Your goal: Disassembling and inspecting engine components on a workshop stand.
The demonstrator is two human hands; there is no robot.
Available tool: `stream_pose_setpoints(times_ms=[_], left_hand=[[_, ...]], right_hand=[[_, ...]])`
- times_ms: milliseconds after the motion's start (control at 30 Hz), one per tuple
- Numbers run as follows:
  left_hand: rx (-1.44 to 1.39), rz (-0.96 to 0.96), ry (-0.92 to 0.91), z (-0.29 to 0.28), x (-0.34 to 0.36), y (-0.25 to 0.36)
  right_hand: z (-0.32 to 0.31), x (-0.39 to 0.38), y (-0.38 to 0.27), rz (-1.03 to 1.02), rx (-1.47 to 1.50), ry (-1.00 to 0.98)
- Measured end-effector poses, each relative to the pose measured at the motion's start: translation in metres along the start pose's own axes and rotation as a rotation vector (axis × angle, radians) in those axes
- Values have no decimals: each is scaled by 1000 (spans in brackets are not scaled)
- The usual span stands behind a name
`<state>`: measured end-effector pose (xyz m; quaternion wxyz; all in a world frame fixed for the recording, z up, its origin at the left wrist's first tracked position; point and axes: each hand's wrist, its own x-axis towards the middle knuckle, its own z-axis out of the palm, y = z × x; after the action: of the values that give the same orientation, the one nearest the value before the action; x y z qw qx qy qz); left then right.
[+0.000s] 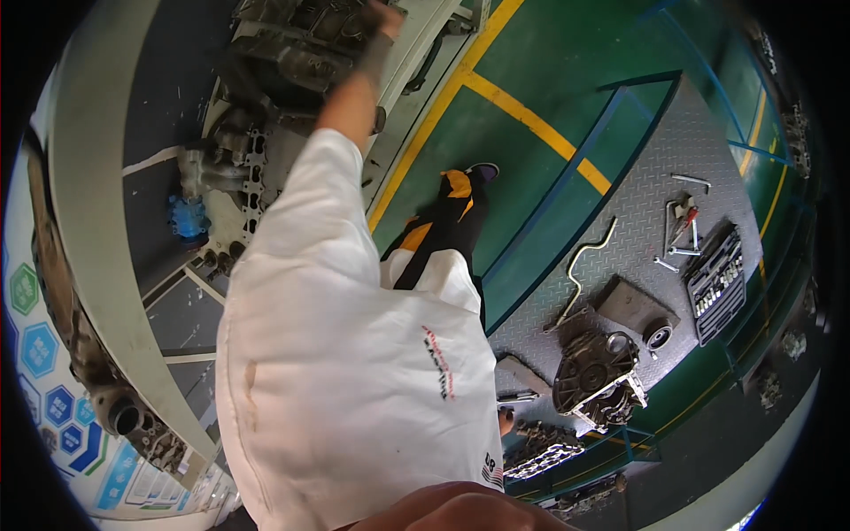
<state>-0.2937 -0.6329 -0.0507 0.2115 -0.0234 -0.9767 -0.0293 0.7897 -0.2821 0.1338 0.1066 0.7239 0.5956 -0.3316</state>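
Engine block [301, 44], the big grey greasy casting, sits at the far end of my reach on the pale counter [416, 53]. My one visible hand [382, 19], which I take to be the left though the view is too twisted to be sure, rests against its upper edge; whether the fingers are curled round anything I cannot tell. My other hand is out of sight. My white sleeve [354, 354] fills the middle of the view below that hand. Well to the right of it lies a grey checker-plate mat [673, 142] on the green floor [549, 53], carrying a round engine cover [595, 372], a black socket tray [715, 283], a bent steel rod [584, 257] and a few small wrenches [680, 232].
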Motion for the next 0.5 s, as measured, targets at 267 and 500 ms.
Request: stream_pose_setpoints(times_ms=[267, 500], left_hand=[[12, 102, -261, 42, 21, -30], [446, 14, -221, 7, 34, -81]], right_hand=[[-8, -69, 30, 327, -99, -266], [15, 20, -57, 133, -117, -388]])
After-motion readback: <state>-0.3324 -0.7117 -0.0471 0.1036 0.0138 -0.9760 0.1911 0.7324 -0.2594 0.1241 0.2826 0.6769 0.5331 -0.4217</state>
